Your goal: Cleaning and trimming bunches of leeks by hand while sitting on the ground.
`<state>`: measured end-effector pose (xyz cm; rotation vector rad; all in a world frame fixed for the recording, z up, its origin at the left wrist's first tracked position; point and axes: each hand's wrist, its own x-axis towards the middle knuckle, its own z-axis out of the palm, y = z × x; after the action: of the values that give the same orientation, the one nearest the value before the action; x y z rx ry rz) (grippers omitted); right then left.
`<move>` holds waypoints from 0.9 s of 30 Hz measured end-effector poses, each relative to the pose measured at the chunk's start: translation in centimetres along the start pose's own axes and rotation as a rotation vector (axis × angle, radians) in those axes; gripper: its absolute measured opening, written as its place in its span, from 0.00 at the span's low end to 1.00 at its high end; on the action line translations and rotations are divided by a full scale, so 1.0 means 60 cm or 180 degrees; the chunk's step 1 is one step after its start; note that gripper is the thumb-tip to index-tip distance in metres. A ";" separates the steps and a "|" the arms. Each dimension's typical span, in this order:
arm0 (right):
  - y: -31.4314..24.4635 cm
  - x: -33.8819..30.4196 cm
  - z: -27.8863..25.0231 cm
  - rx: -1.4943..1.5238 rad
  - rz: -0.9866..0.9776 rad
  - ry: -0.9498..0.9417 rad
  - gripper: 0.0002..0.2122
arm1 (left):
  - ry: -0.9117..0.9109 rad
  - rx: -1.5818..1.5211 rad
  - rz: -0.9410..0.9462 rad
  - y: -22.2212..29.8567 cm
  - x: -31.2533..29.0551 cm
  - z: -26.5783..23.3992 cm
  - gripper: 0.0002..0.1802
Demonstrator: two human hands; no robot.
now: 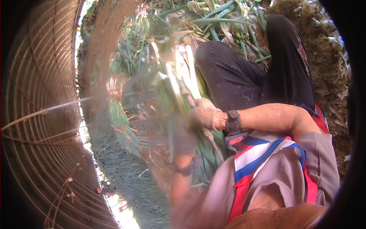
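Note:
My right hand, in a pale, dirty glove with a dark band at the wrist, is closed around a thin grey rod-like tool. The tool slants from upper left to lower right, and its exact kind is unclear. Smeared by motion, my left hand is lower left of the right one, in what looks like a dark glove. It appears closed on a long green onion, white end upward. More green onions with white stems and roots lie just beyond the hands, beside my knee.
Bundled green onions lie at left, with a large green heap nearer. Loose leaves cover the ground ahead. Dry roots pile up on the right, beyond my dark-trousered legs. A ribbed tunnel wall curves along the far left.

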<state>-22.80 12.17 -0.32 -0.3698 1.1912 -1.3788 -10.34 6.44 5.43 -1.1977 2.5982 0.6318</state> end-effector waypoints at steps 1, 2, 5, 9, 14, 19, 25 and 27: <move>-0.005 0.002 0.004 0.0131 -0.0083 0.0043 0.13 | 0.0218 -0.0572 0.0093 -0.020 -0.004 0.018 0.32; -0.011 0.001 0.005 0.0278 0.0216 -0.0025 0.14 | 0.0437 -0.1143 0.0189 -0.031 -0.007 0.029 0.31; -0.011 0.015 0.005 0.0466 0.0718 -0.0025 0.14 | 0.0574 -0.0944 0.0576 -0.009 -0.016 0.022 0.28; -0.027 -0.028 -0.009 -0.0348 0.0183 -0.0202 0.12 | 0.0557 -0.1162 0.0678 -0.070 -0.009 0.032 0.27; -0.048 -0.075 -0.007 0.0363 0.0776 -0.0550 0.16 | 0.0517 -0.0414 0.0320 -0.132 0.002 0.011 0.26; -0.058 -0.096 -0.014 0.0123 0.0676 -0.0515 0.16 | 0.0691 -0.1383 0.0262 -0.116 0.004 -0.003 0.26; -0.015 -0.103 -0.012 0.0261 -0.0310 0.0259 0.14 | 0.0049 -0.1800 0.0388 0.064 0.004 -0.020 0.20; -0.005 -0.090 -0.026 0.0241 -0.0160 0.0441 0.14 | -0.0496 -0.3122 0.0452 0.081 0.035 0.020 0.17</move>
<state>-22.92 17.49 1.56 -0.2554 1.2458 -1.5085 -15.40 8.38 5.05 -1.0693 2.2424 2.0735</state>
